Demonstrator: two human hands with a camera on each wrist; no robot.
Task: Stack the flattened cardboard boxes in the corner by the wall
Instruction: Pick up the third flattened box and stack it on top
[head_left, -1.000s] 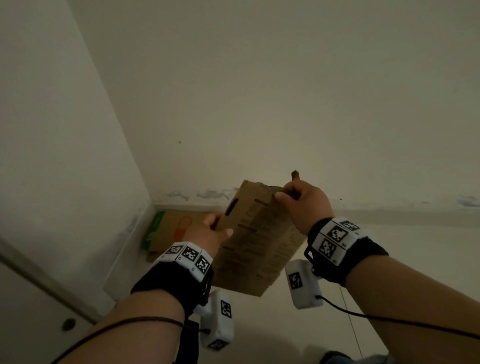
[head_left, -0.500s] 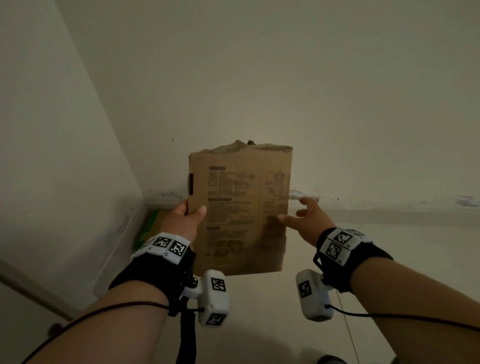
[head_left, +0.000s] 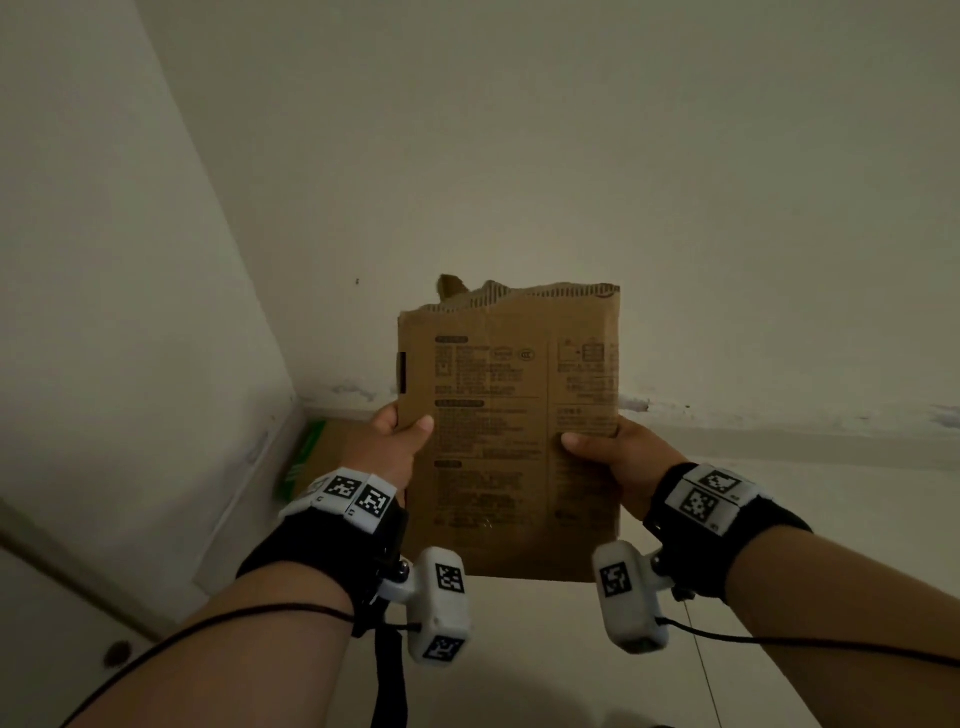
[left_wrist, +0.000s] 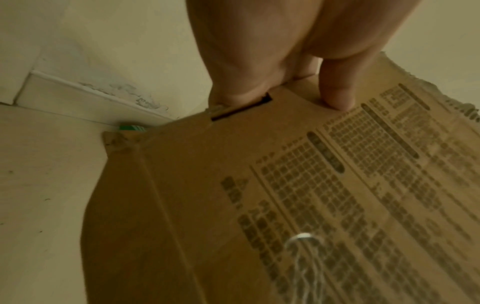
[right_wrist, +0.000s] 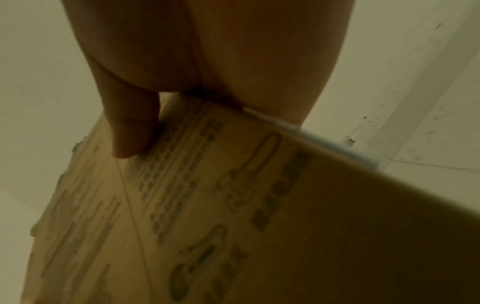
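Observation:
A flattened brown cardboard box (head_left: 509, 431) with dark printed text and a torn top edge is held upright in front of me, above the floor. My left hand (head_left: 395, 441) grips its left edge, thumb on the printed face. My right hand (head_left: 608, 452) grips the right edge the same way. In the left wrist view the box (left_wrist: 285, 195) fills the frame under my thumb. In the right wrist view the thumb presses on the box (right_wrist: 259, 216). Another flat cardboard piece (head_left: 337, 441) with a green edge lies on the floor in the corner, partly hidden behind my left hand.
Two pale walls meet at the corner (head_left: 298, 400), with a scuffed skirting board (head_left: 779, 421) along the far wall. The floor (head_left: 519, 649) is pale tile. A door or cabinet panel with a dark round knob (head_left: 117, 653) is at lower left.
The box turned from tilted to upright, facing me. My right hand let go of the top edge, hung open beside the box, and now grips its right edge. The view moved closer to the corner.

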